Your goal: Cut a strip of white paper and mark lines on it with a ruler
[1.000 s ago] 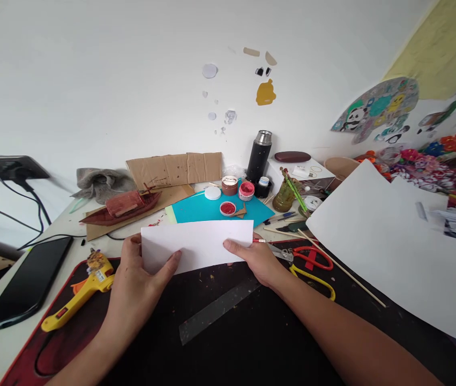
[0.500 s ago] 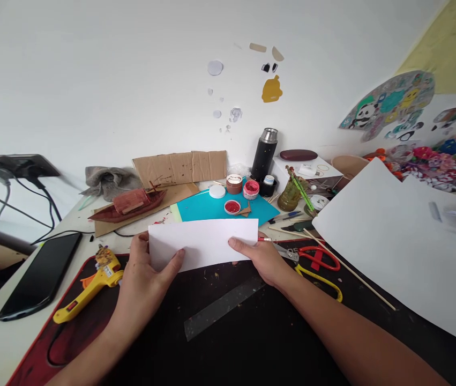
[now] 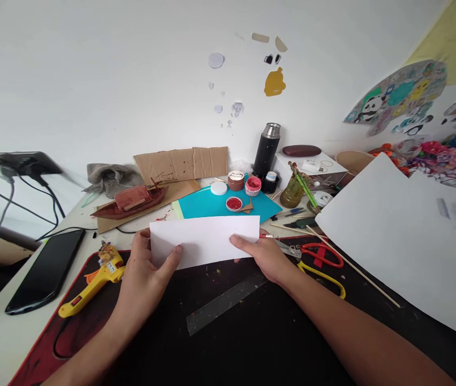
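A white strip of paper [image 3: 206, 241] is held up level between my two hands over the black mat [image 3: 236, 343]. My left hand [image 3: 151, 271] grips its left end, thumb across the front and fingers behind. At the other end my right hand [image 3: 266, 254] pinches the paper the same way. A red pencil [image 3: 267, 236] pokes out behind the paper by the right hand; how it is held is hidden. Below the paper lies a clear ruler [image 3: 225, 304]. Scissors [image 3: 322, 254] with red and yellow handles rest right of my right hand.
A yellow glue gun [image 3: 95, 281] and a black phone [image 3: 45, 271] lie at left. Behind stand a red model boat [image 3: 131, 202], paint jars [image 3: 236, 180] on a blue sheet [image 3: 195, 201], a black flask [image 3: 267, 150] and a brush jar [image 3: 292, 193]. Large white paper [image 3: 404, 236] covers the right.
The view has shifted slightly, so the surroundings sit a little farther right and higher. Both hands keep their hold on the paper strip, nearly unmoved.
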### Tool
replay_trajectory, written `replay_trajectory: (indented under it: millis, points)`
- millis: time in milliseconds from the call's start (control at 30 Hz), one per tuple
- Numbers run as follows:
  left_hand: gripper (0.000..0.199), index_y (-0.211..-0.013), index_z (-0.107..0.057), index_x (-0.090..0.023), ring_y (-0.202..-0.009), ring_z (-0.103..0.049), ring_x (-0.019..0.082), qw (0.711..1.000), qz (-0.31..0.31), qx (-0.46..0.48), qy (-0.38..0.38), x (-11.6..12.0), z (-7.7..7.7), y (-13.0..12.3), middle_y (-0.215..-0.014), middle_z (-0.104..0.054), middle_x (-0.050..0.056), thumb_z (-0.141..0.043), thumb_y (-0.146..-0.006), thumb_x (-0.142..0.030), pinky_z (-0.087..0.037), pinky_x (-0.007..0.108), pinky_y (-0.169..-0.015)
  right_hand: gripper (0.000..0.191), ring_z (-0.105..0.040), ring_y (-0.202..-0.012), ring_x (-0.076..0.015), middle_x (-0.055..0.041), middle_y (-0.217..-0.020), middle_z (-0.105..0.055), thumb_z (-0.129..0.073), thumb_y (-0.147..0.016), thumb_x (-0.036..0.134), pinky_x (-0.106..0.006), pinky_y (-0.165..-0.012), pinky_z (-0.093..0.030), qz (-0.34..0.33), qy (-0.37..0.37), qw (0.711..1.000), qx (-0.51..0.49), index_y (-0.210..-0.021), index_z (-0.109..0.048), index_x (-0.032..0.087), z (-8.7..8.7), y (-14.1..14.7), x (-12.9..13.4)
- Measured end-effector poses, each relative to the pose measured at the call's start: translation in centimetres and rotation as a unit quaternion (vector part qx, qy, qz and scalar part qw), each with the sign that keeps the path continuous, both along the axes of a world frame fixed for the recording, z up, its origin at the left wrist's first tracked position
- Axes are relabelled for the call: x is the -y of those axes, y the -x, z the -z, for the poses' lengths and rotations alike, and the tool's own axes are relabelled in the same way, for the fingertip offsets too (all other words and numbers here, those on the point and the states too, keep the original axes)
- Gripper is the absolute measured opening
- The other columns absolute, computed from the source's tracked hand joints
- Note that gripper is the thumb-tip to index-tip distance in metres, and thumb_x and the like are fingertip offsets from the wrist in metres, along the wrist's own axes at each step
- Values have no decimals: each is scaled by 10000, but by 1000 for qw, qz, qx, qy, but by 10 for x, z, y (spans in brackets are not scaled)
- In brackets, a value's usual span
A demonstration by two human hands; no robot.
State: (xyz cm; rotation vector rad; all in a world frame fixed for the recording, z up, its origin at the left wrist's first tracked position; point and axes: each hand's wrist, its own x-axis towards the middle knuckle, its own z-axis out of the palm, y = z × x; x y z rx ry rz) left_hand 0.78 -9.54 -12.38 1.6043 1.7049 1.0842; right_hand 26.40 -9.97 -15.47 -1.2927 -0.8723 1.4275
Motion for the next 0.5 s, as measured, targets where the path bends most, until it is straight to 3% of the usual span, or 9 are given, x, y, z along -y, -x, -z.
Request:
replay_trajectory:
  millis: [233, 500]
  points:
    - [706, -1186, -524, -245, -963, -695, 319, 1000, -1, 9, 3, -2, 5, 1, -1113, -696, 80, -722, -751, -764, -572, 444, -777, 554, -811, -1017, -343, -97, -1145, -866, -1003, -665, 549, -421, -711, -696, -7, -7, 1000, -1, -1068, -835, 208, -5, 1, 0]
    - [728, -1159, -521, -244, -893, -671, 306, 1000, -15, -7, 7, -3, 5, 2, -1065, -676, 74, -725, -721, -789, -547, 433, -737, 504, -804, -966, -316, -97, -1124, -863, -978, -699, 572, -407, -696, -692, -19, -12, 1000, 15, -1023, -843, 210, -3, 0, 1]
